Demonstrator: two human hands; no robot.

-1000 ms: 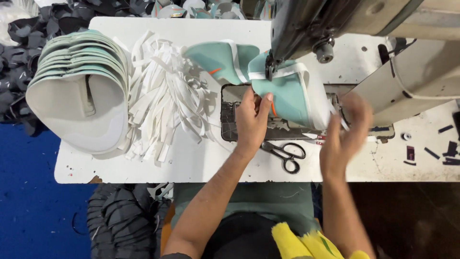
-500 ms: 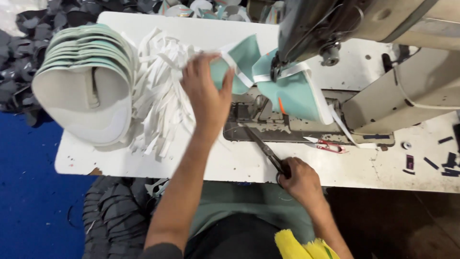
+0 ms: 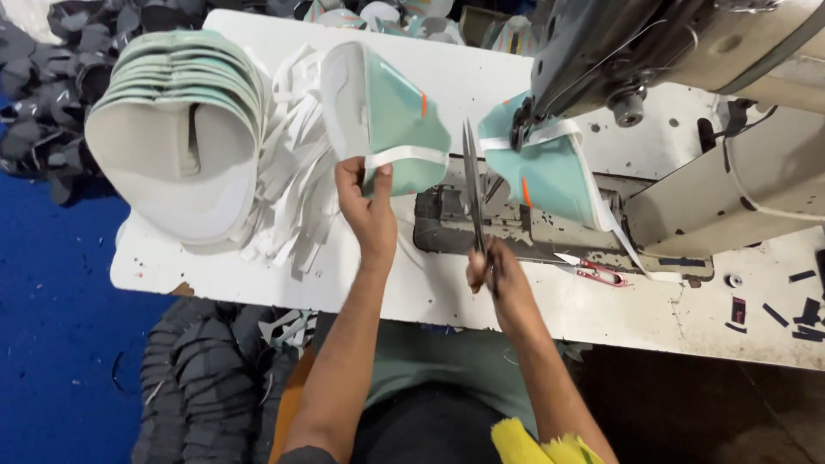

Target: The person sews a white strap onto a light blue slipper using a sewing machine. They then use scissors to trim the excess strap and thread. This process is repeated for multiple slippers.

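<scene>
I see the mint-green shoe upper lifted off the surface, pinched at its lower edge by my left hand. The thumb and fingers are closed on the white band that runs along that edge, and the piece stands up from the grip with its white lining turned left and a small orange mark on its green face.

Just to the right, my right hand is closed around the handles of a pair of scissors. The blades point up and away from me, and their tips stand in the gap between the held upper and the sewing machine. I cannot tell whether the blades are touching the band.

A second mint-green upper, also with a white band, sits under the machine's head on the worn metal bed. Small red thread snips lie on the surface near the bed's front edge.

To the left of my left hand is a loose heap of white strips, and beyond it a nested stack of uppers. Dark grey cut pieces are piled below the surface's edge, above a blue floor.
</scene>
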